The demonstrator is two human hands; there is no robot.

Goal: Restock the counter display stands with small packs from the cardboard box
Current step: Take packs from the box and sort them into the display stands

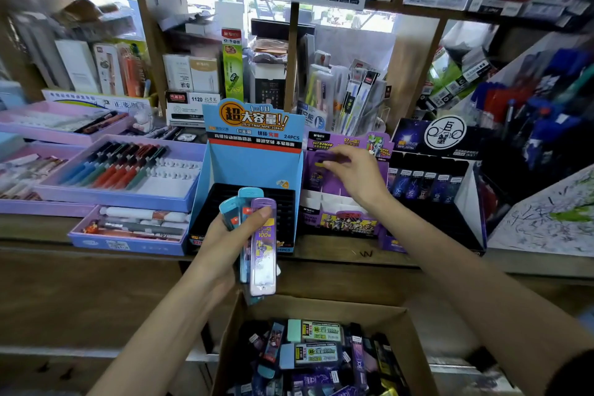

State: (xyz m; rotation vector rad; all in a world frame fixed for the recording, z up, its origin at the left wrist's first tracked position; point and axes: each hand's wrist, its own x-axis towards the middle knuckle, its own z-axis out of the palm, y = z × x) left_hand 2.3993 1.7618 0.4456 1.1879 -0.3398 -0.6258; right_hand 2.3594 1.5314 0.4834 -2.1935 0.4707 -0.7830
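Observation:
My left hand [236, 236] grips a bundle of slim packs [262, 246], two teal and one purple, upright in front of the blue display stand [254, 167]. The black tray of that stand holds nothing. My right hand [356, 175] reaches into the purple display stand [345, 219] and pinches a small purple pack [323, 161] at its back row. Below, the open cardboard box [405, 325] holds several mixed packs [316, 350], teal, purple and dark.
A black display stand [463, 212] with dark blue packs sits right of the purple one. Lilac pen trays [122, 196] lie at the left on the wooden counter [340, 255]. Shelves crowded with stationery rise behind. A scribbled test sheet [546, 219] lies far right.

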